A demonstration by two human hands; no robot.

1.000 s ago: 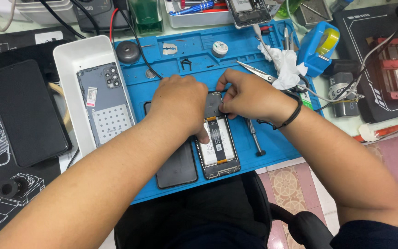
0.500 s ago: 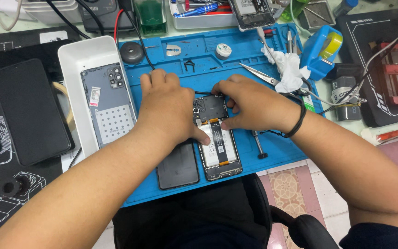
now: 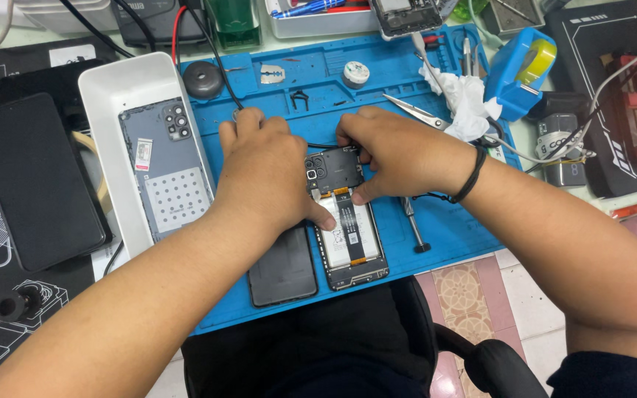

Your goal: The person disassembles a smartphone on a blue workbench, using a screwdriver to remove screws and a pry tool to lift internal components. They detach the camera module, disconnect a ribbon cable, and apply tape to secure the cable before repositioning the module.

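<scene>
On the table, the blue work mat (image 3: 407, 81) carries an opened phone (image 3: 346, 221) lying back-up near its front edge, with a dark screen panel (image 3: 283, 267) just beside it on the left. Compared with a second ago, both hands sit lower and closer on the phone's upper end, and more of the black camera cover plate (image 3: 337, 171) now shows between them. The left hand (image 3: 267, 168) lies curled over the phone's left edge, its thumb pressed on the frame beside the battery (image 3: 344, 234). The right hand (image 3: 399, 151) is pinched on the plate's right edge, fingers above and thumb below. The plate looks seated on the phone, not lifted clear. A small screwdriver (image 3: 413, 225) lies untouched on the mat, right of the phone. The phone's grey back cover (image 3: 167, 169) rests in the white tray (image 3: 108, 81).
</scene>
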